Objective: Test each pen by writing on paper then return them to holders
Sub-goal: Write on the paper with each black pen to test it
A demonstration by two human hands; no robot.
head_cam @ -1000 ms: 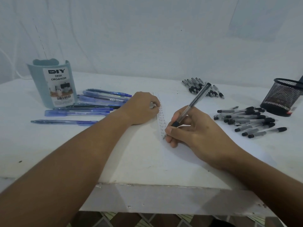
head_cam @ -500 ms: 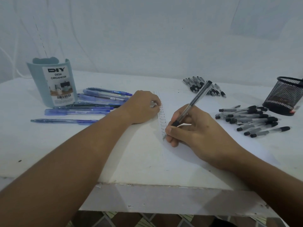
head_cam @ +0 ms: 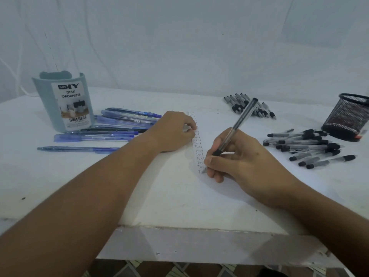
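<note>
My right hand [head_cam: 245, 160] grips a clear black-capped pen [head_cam: 239, 122], its tip down on the white paper [head_cam: 229, 196] at the foot of a column of "Test" words [head_cam: 198, 148]. My left hand [head_cam: 173, 130] rests on the table at the paper's left edge, fingers curled, fingertips touching the sheet. Several blue pens [head_cam: 111, 128] lie left of it beside the grey-blue desk organizer [head_cam: 63, 100]. Black pens lie in one heap [head_cam: 307, 146] at the right and another heap [head_cam: 249, 106] further back. A black mesh holder [head_cam: 347, 116] stands far right.
The white table's front edge [head_cam: 199, 228] runs just below my forearms. A pale wall closes off the back. One blue pen [head_cam: 77, 149] lies apart, nearest the front on the left.
The right hand and pen have shifted slightly as the writing goes on at the bottom of the column. The left hand stays in place.
</note>
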